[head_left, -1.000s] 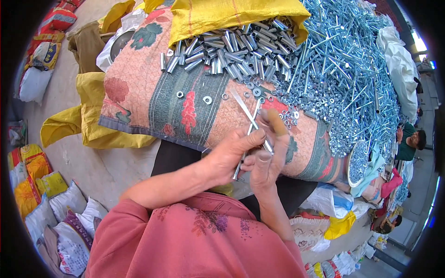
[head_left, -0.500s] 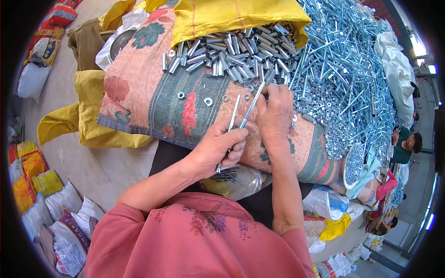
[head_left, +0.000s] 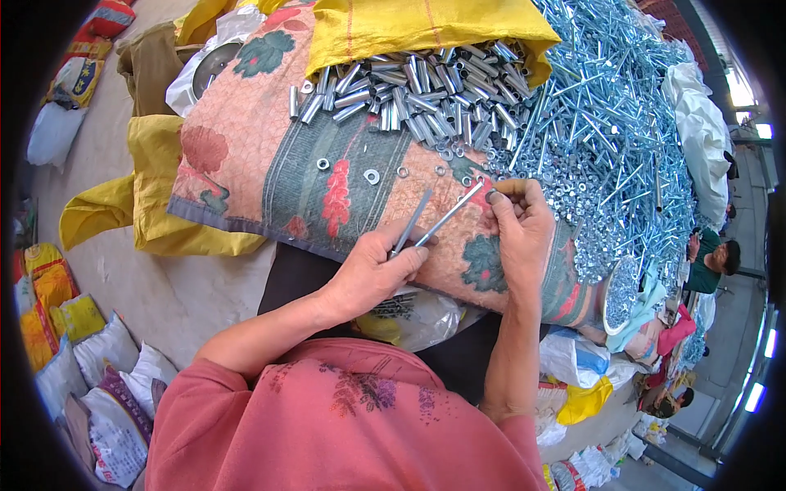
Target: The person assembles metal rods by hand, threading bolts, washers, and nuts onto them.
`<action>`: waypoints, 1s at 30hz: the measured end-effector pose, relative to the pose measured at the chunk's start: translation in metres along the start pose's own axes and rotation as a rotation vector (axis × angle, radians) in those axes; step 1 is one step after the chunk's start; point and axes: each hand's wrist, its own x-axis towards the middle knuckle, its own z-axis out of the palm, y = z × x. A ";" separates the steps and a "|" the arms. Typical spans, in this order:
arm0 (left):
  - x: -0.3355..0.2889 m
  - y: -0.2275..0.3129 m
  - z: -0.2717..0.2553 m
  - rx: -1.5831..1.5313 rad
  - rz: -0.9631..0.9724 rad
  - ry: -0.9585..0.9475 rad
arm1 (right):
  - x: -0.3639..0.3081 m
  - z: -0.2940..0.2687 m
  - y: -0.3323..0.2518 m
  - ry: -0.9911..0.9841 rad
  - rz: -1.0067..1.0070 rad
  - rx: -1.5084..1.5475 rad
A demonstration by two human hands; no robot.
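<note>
Left hand [head_left: 372, 268]: two rods [head_left: 449, 214] were gripped mid-frame
Right hand [head_left: 524, 229]: small metal piece [head_left: 491, 196] was apparently pinched
Rod tip [head_left: 479, 186]: fitting was judged in hand; careful alignment was called for

I have a floral cloth [head_left: 237, 114] of pink and dark green bands spread before me. On it, short metal tubes [head_left: 417, 86] lie at the mouth of a yellow sack [head_left: 426, 23], long bolts [head_left: 614, 106] and small nuts [head_left: 594, 245] heap to my right, and a few loose rings [head_left: 372, 171] sit nearer me.
</note>
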 end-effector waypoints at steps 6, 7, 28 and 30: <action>-0.002 0.000 0.001 0.090 -0.026 -0.043 | -0.015 -0.001 0.004 -0.114 0.061 0.404; -0.002 0.000 0.001 0.091 -0.027 -0.047 | -0.017 -0.002 0.006 -0.101 0.059 0.481; -0.001 0.002 0.000 -0.275 -0.370 -0.318 | -0.059 -0.008 0.029 0.302 -0.605 -0.087; -0.002 0.006 0.000 -0.198 -0.290 -0.293 | -0.058 -0.010 0.036 0.438 -0.499 0.079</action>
